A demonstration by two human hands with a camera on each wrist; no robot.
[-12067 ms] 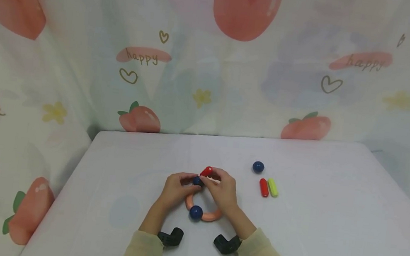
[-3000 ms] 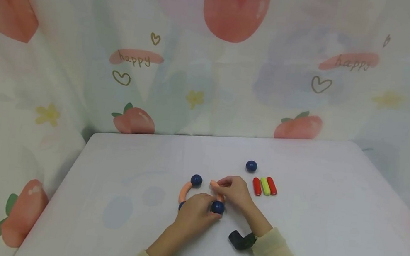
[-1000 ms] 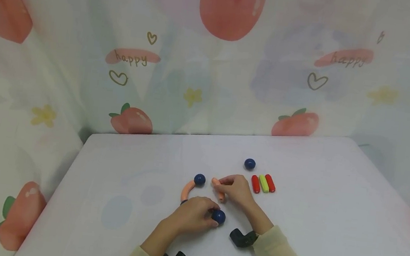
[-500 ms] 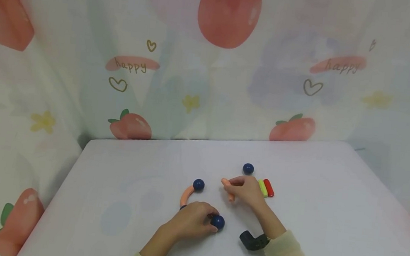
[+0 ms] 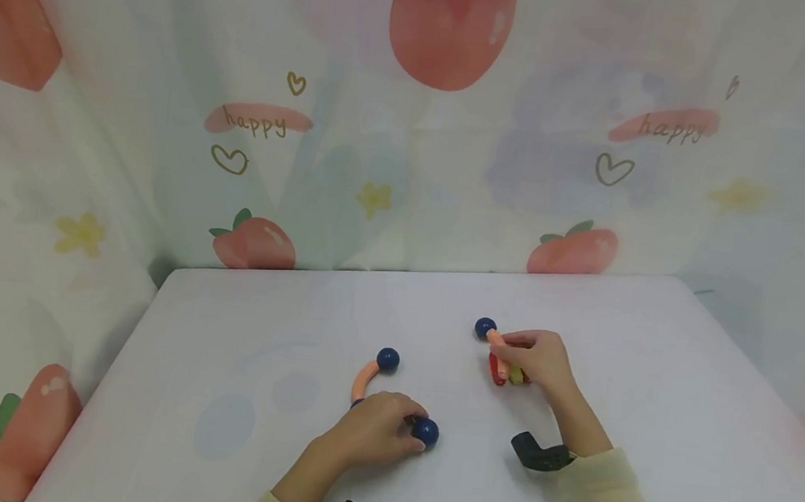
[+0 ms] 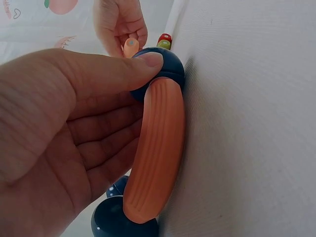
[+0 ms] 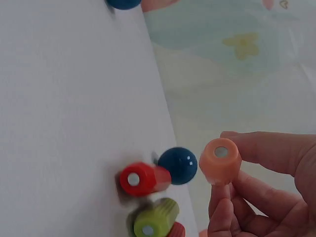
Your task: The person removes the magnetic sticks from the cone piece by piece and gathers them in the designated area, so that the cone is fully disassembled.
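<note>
— Two hands at work; what does the head view show?
— My left hand (image 5: 372, 432) pinches a dark blue ball (image 5: 425, 431) on the white worktop (image 5: 651, 408). My right hand (image 5: 542, 360) grips a curved orange stick (image 5: 498, 349) beside another blue ball (image 5: 485, 328).
— And your left wrist view?
— My thumb presses that ball (image 6: 163, 69), joined to a ribbed orange arc piece (image 6: 155, 153).
— Right wrist?
— My fingers (image 7: 266, 153) clasp the stick's end (image 7: 220, 160), over a red peg (image 7: 140, 178) and a green peg (image 7: 154, 216).

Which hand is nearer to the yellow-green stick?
Right. The right hand hovers directly over the yellow-green stick, holding an orange curved piece. The left hand is well away, gripping a blue ball.
</note>
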